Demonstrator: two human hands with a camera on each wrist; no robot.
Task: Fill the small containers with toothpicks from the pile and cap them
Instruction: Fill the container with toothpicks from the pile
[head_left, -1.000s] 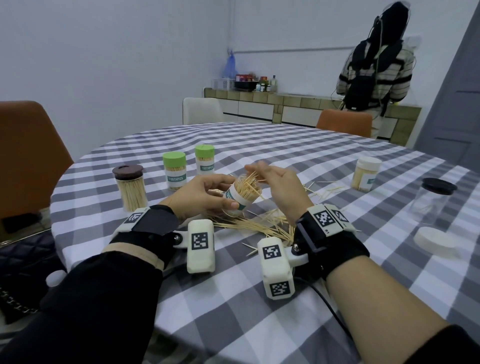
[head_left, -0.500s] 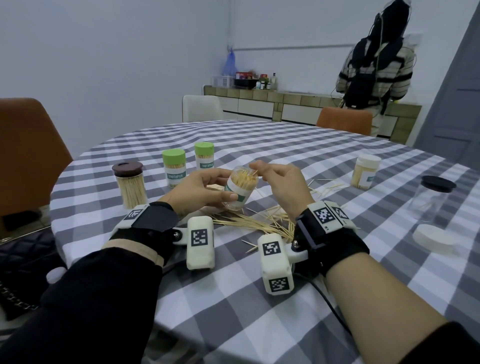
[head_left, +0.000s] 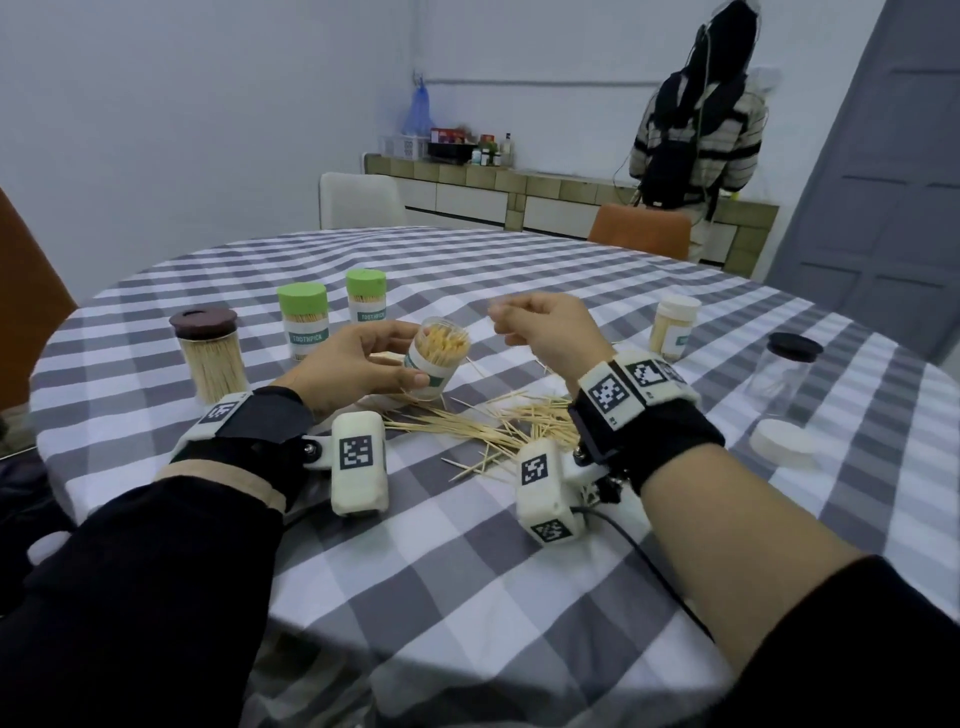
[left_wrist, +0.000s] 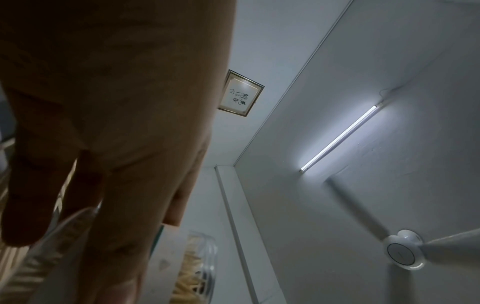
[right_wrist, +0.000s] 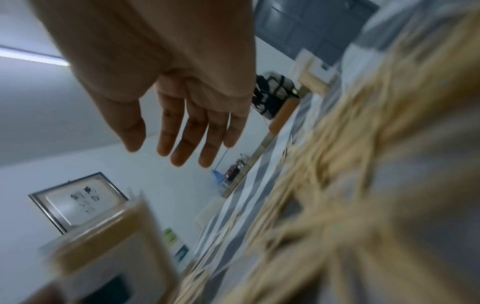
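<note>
My left hand (head_left: 387, 358) grips a small clear container (head_left: 439, 356) packed with toothpicks, uncapped, tilted with its mouth toward my right hand. The same container (left_wrist: 200, 267) shows past my left fingers in the left wrist view. My right hand (head_left: 519, 322) hovers just right of the mouth, fingers relaxed and holding nothing; its fingers (right_wrist: 182, 133) look spread and empty in the right wrist view. The loose toothpick pile (head_left: 498, 421) lies on the tablecloth below both hands.
Two green-capped toothpick containers (head_left: 303, 322) (head_left: 366, 301) and a brown-lidded jar (head_left: 208, 358) stand at the left. A white-capped container (head_left: 672, 332), an empty black-lidded jar (head_left: 779, 379) and a loose white cap (head_left: 784, 444) sit at the right. A person stands at the far counter.
My right hand has let go of the toothpicks at the container's mouth and drawn back to the right. The toothpicks that stuck out now sit inside the container.
</note>
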